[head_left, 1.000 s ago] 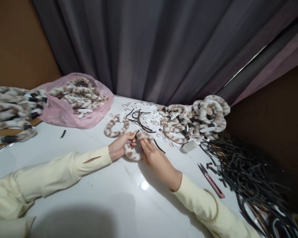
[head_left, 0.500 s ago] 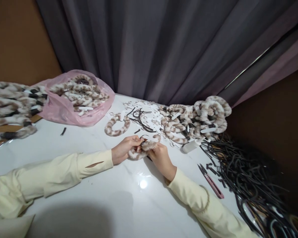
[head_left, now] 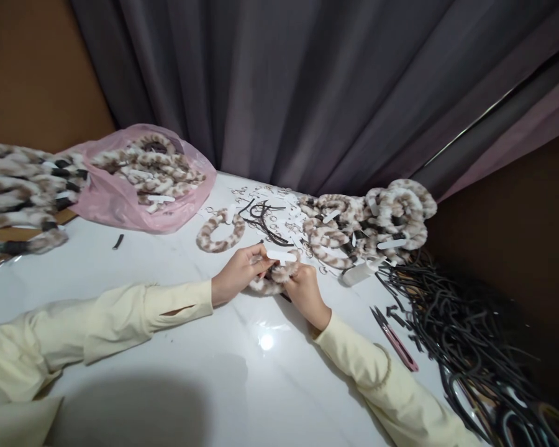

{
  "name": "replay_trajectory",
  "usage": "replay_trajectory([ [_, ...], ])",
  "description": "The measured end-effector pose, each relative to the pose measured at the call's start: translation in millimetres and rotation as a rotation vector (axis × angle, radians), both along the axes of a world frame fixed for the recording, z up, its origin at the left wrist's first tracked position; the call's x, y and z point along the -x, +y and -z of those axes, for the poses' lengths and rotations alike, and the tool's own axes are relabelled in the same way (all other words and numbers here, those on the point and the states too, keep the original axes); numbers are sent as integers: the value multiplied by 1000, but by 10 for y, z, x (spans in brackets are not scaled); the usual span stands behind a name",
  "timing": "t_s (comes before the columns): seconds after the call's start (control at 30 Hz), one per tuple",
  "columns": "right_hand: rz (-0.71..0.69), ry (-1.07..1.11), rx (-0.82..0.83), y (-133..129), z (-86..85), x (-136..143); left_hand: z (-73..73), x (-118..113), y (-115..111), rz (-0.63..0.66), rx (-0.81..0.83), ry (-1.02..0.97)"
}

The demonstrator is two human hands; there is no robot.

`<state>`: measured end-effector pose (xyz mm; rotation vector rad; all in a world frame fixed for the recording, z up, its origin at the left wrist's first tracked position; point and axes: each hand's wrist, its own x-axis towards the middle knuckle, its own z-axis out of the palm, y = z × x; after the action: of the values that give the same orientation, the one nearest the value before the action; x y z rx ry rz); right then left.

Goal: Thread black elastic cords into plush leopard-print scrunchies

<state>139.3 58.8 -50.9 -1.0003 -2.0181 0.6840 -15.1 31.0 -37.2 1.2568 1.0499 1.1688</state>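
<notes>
Between my hands is a furry ring (head_left: 264,287) in white and brown, bent and partly covered by my fingers. My left hand (head_left: 240,273) pinches it from the left side. My right hand (head_left: 306,295) is closed round its right side. A white tag (head_left: 282,256) stands out above the ring, close to my left fingertips. What lies right between the fingertips is too small to tell. Just beyond my left hand another furry ring (head_left: 205,237) rests on the white table (head_left: 177,385).
Behind my hands lie black cords (head_left: 263,223) and small metal rings. A pink bag (head_left: 135,214) of furry rings stands left, a pile of rings (head_left: 391,211) right. A white bottle (head_left: 359,272), pink-handled snips (head_left: 395,341) and a heap of black cords (head_left: 475,335) are at the right.
A white tag now shows above the furry ring, where a thin curved piece was before. The ring has turned a little between my hands, and both hands have stayed nearly in place.
</notes>
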Motion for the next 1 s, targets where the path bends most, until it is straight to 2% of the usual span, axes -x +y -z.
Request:
replay_trajectory([
  [0.17,22,71,202,-100,-34,107,-111,-5,-38,-169,-217,261],
  [0.33,-135,184,685,-308,-133,207,-125,28,10,-295,-617,490],
  [0.4,-165,148,682,-363,-190,208,-90,57,51,-315,-762,560],
  [0.5,-115,31,452,-391,-269,172,-32,97,115,-330,-858,639],
  [0.67,-68,-282,-247,-458,-303,94,30,97,151,-286,-884,683],
  [0.73,-59,-380,-429,-511,-306,73,43,84,140,-255,-884,671],
  [0.83,-43,-488,-549,-549,-353,53,42,83,128,-213,-809,656],
  [1.0,4,-665,-637,-381,-474,3,-1,124,140,-166,-513,652],
])
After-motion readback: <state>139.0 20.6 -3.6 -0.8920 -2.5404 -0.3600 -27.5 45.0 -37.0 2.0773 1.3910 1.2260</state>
